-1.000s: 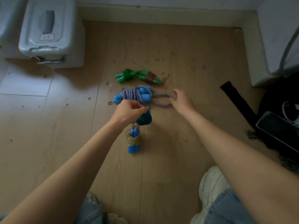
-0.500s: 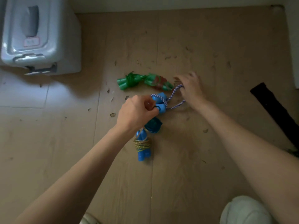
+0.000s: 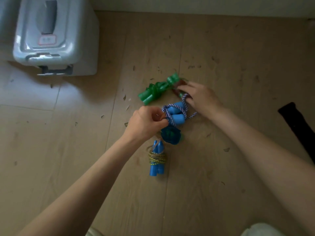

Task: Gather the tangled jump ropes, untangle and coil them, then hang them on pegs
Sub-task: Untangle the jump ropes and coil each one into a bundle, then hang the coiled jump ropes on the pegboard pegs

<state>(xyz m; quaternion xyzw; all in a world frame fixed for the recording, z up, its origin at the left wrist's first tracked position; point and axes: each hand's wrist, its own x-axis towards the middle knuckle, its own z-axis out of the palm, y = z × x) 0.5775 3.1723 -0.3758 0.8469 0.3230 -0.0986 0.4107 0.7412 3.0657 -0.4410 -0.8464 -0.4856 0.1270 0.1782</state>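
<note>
Now we see the left hand (image 3: 146,123) gripping the blue-handled jump rope (image 3: 175,113) above the wooden floor (image 3: 221,167); the right hand (image 3: 201,97) pinches its striped cord beside the green rope (image 3: 156,91).

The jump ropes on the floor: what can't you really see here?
Head view only:
- Green rope: its far end hidden under the right hand.
- Striped rope: the part the left hand grips is covered by fingers.
- Pegs: none in frame.
- Grey bin: label too blurred.
</note>
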